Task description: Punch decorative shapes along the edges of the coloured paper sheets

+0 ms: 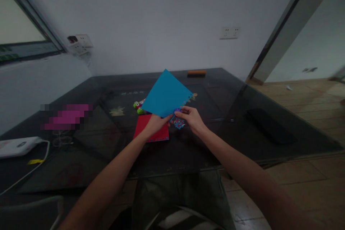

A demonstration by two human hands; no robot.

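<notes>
A blue sheet of paper (167, 91) is held up at a tilt over the table, with small holes along its right lower edge. My left hand (159, 123) is closed on the sheet's lower corner. At that same edge my right hand (190, 115) grips a small purple craft punch (177, 110), partly hidden by the fingers. Below the hands lies a little heap of coloured paper bits (179, 123). Under my left wrist rests a red sheet of paper (141, 125), holes along its near edge. Green and red toy figures with round eyes (138, 107) are partly covered by the blue sheet.
The dark glossy table (221, 133) carries an orange-brown roll (196, 73) at the back and a black flat object (269, 125) at right. Leftward are a blurred pink item (68, 116), a white device (20, 147) and its cable (27, 176). A wall stands behind.
</notes>
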